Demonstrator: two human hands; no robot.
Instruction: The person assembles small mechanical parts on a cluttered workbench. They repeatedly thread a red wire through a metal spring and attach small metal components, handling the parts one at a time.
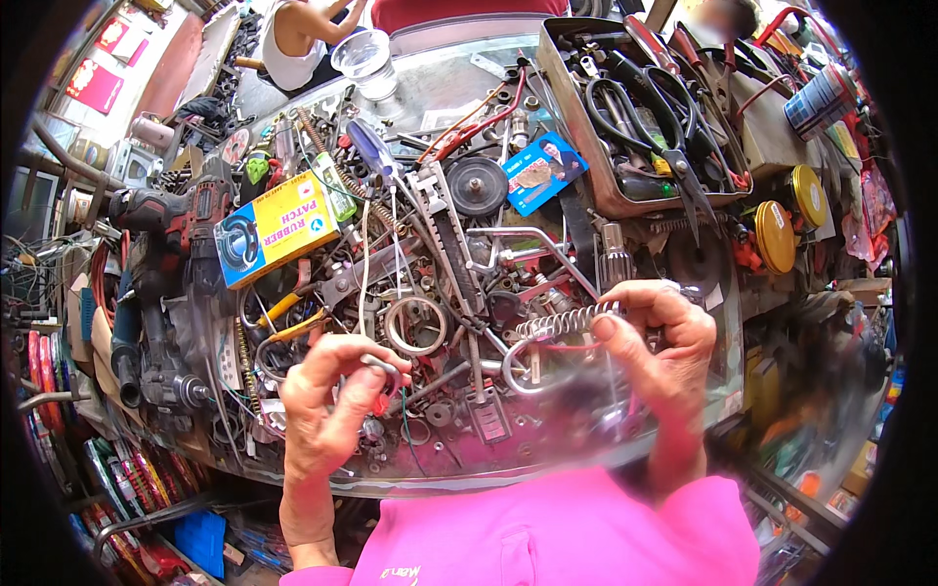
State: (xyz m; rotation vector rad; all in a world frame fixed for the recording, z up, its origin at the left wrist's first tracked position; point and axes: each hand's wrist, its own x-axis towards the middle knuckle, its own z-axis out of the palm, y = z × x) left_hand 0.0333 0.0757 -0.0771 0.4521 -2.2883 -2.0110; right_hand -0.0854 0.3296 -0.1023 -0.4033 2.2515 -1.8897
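Left hand (pixel 327 400), fingers curled, pinches above the near edge of the bench (pixel 562 455); right hand (pixel 674 337) pinches toward its right edge.

Glass-top workbench (pixel 430 78) is brightly lit, w/ metal rail (pixel 161 513) to lwr L.

On the desk (pixel 440 70), the box (pixel 277 230) lies right of the drill (pixel 200 210), the disc (pixel 464 200) between box and card (pixel 545 174), scissors (pixel 674 156) in the tray (pixel 572 137) behind the spring (pixel 562 322).
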